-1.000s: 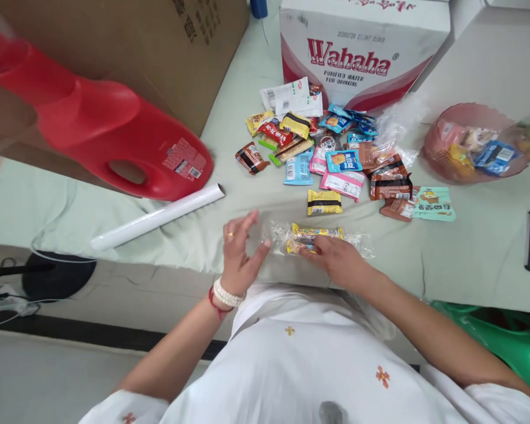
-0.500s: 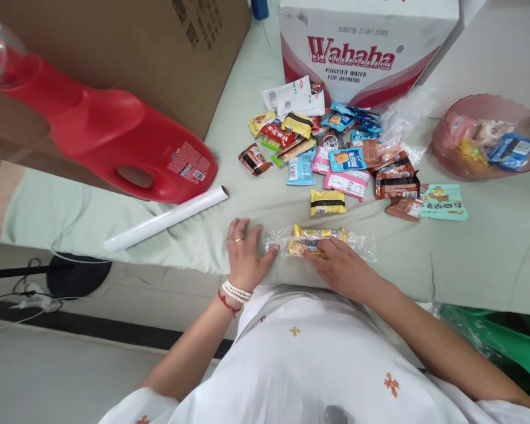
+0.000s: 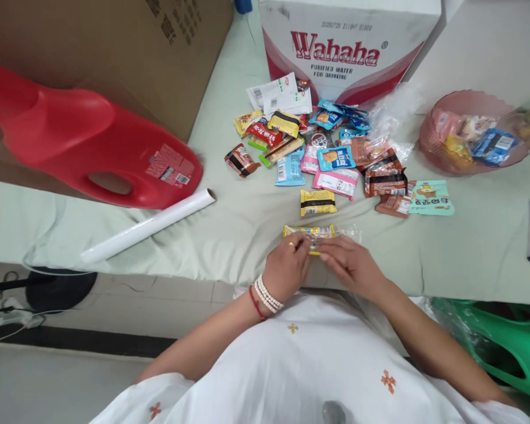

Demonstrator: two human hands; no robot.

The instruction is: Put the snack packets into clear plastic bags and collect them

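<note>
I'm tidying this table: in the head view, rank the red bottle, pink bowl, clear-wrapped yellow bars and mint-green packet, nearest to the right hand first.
From the right hand:
1. Clear-wrapped yellow bars: right beside it, slightly left.
2. Mint-green packet: ahead, to the right.
3. Pink bowl: farther back, at the right.
4. Red bottle: far off to the left.

On the table [image 3: 477, 253], snack packets [image 3: 335, 158] lie before the carton [image 3: 348, 47], left of the bowl [image 3: 431, 153], right of the bottle [image 3: 135, 138] and the roll [image 3: 150, 227]; in front of them, a snack bar [image 3: 307, 231] lies by the left hand [image 3: 287, 265]
</note>
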